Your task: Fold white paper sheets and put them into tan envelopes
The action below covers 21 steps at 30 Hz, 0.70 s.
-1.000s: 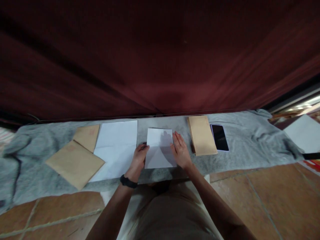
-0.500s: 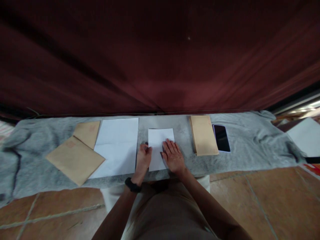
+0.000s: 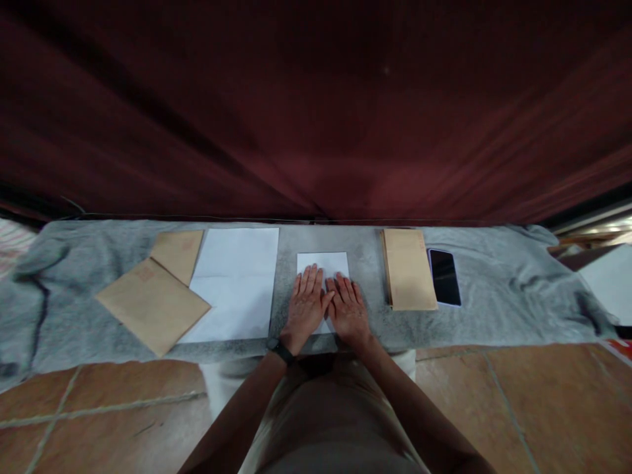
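Observation:
A small folded white paper (image 3: 323, 262) lies on the grey cloth (image 3: 494, 289) straight in front of me. My left hand (image 3: 306, 304) and my right hand (image 3: 348, 308) both lie flat on it, side by side, fingers stretched out and thumbs nearly touching. Only the paper's far edge shows beyond my fingertips. A black band circles my left wrist.
A larger white sheet (image 3: 236, 283) lies left of the hands, with two brown envelopes (image 3: 153, 303) overlapping its left edge. To the right rest a stack of brown envelopes (image 3: 409, 268) and a black phone (image 3: 444, 276). A dark red curtain (image 3: 316, 112) hangs behind; tiled floor lies below.
My left hand has left the paper's left edge and now lies flat on the paper. My right hand slid left and nearer, so both palms now press side by side.

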Available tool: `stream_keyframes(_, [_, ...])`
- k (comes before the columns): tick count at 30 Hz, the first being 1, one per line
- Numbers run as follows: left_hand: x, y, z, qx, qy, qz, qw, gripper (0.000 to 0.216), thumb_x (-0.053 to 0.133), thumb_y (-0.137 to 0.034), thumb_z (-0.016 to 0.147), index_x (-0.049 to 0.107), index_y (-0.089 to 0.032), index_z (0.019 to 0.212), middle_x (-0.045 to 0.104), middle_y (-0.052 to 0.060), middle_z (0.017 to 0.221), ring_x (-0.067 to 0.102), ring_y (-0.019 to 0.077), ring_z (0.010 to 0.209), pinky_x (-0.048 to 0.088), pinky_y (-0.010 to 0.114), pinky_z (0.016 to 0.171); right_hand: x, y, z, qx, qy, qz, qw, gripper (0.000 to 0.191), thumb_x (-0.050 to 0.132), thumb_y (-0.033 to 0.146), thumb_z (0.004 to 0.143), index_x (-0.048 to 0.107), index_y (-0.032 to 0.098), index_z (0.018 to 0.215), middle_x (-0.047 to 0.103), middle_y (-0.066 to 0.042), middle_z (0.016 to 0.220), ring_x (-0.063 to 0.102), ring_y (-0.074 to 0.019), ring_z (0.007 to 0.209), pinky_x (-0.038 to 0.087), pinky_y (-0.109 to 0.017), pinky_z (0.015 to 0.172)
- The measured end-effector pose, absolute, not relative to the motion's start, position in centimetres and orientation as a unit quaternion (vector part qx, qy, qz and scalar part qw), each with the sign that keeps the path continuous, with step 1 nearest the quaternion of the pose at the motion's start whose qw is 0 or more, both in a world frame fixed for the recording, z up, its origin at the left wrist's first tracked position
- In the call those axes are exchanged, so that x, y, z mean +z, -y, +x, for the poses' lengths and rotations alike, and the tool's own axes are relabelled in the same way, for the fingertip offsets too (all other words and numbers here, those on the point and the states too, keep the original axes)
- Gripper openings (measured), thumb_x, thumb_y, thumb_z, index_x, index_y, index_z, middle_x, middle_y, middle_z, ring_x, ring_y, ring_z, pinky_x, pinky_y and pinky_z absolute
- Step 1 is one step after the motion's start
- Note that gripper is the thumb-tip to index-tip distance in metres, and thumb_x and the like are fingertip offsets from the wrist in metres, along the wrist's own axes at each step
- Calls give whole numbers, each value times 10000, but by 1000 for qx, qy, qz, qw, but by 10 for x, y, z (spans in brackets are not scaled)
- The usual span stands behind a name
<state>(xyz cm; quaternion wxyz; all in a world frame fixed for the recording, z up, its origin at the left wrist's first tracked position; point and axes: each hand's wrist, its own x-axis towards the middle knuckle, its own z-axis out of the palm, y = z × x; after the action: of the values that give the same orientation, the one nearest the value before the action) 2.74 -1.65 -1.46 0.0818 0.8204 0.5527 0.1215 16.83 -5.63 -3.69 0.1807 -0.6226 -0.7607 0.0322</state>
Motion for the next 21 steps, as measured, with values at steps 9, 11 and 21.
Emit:
stream_keyframes(9, [-22,10,12,131,-586,797,65,635,377,-365,1029,326,-53,1579,327,197,1642,272,304,1549,276,515,1250,-34,65,176,24,751,-634,179,585,449,382,1054,371,144,1583,356,-159,1635,345,-307,1511,270,-522,1229])
stream_keyframes(11, [-23,9,9,137,-589,794,66,640,381,-376,1029,322,-59,1582,335,196,1639,275,309,1547,283,524,1246,-34,69,180,21,750,-637,175,589,437,384,1059,358,141,1588,362,-159,1632,351,-307,1507,274,-520,1225])
stream_keyframes(21, [-6,56,-24,87,-451,883,102,576,500,-418,1010,459,-166,1526,360,112,1643,280,302,1547,230,546,1271,-28,81,198,35,757,-636,149,566,419,361,1064,373,134,1579,405,-141,1615,370,-305,1494,273,-515,1228])
